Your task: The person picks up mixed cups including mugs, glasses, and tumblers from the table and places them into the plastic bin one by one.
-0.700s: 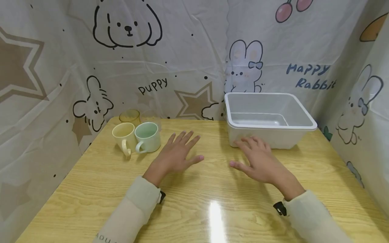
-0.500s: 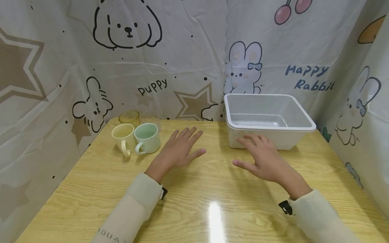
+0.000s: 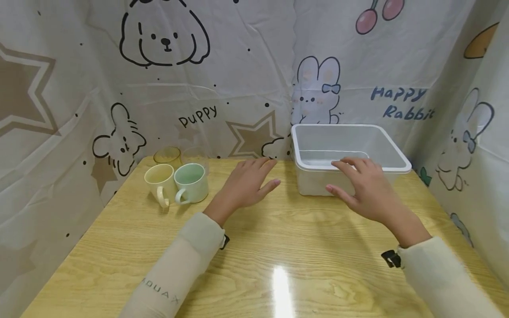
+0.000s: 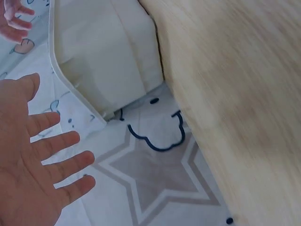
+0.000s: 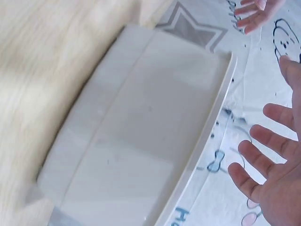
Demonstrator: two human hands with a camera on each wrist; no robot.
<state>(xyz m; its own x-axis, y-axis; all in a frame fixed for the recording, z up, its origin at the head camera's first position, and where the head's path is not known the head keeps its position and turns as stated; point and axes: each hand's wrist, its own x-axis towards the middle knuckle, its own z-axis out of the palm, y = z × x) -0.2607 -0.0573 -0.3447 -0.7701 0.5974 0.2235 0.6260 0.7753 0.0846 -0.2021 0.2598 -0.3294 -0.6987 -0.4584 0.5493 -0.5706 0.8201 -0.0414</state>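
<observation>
A deep white plastic tub (image 3: pixel 318 182) stands at the back right of the wooden table, its inside bare. My right hand (image 3: pixel 367 190) is raised in front of the tub and overlaps its front wall in the head view; the right wrist view shows the fingers (image 5: pixel 258 157) spread with nothing in them. To the left of the tub, my left hand (image 3: pixel 246 183) hovers over the table, palm down. Its fingers (image 4: pixel 68 167) are spread and hold nothing. Left of that hand stand a green mug (image 3: pixel 191 183) and a yellow mug (image 3: pixel 160 181), side by side, handles toward me.
Behind the mugs stand an amber glass (image 3: pixel 167 155) and a clear glass (image 3: pixel 195 155), partly hidden. A printed cloth (image 3: pixel 246 79) hangs around the back and sides of the wooden table (image 3: pixel 238 265), close to the tub's rear.
Both hands have risen and shifted to the right, the right hand from low at the tub's front wall to near rim height. Mugs, glasses and tub stay in place.
</observation>
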